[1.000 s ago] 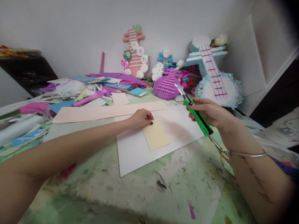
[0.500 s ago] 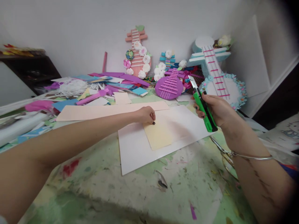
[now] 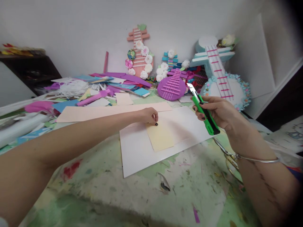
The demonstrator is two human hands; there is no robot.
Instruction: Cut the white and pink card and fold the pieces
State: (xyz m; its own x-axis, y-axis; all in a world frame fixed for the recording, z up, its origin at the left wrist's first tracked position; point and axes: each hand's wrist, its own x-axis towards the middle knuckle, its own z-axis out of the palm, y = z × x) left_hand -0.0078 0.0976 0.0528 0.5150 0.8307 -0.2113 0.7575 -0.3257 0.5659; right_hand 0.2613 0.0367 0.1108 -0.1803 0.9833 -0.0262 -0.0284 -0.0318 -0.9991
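My right hand [image 3: 216, 113] is closed around a green utility knife [image 3: 203, 110] with its blade out, held in the air above the right edge of a white sheet [image 3: 142, 151]. My left hand [image 3: 148, 115] is curled, its fingertips pressing the top corner of a pale yellow paper rectangle [image 3: 161, 137] that lies on the white sheet. A long peach strip [image 3: 99, 112] lies just behind the left hand.
The paint-stained green table [image 3: 180, 192] carries a heap of coloured foam and paper scraps [image 3: 99, 86] at the back left. Foam guitar crafts [image 3: 139, 53], a purple one [image 3: 171, 87] and a large blue-white one [image 3: 222, 82] lean on the wall. Scissors [image 3: 228, 157] lie under my right wrist.
My right hand has shifted the knife, tilting the blade up and then down to the left. My left hand stays pressed on the yellow paper.
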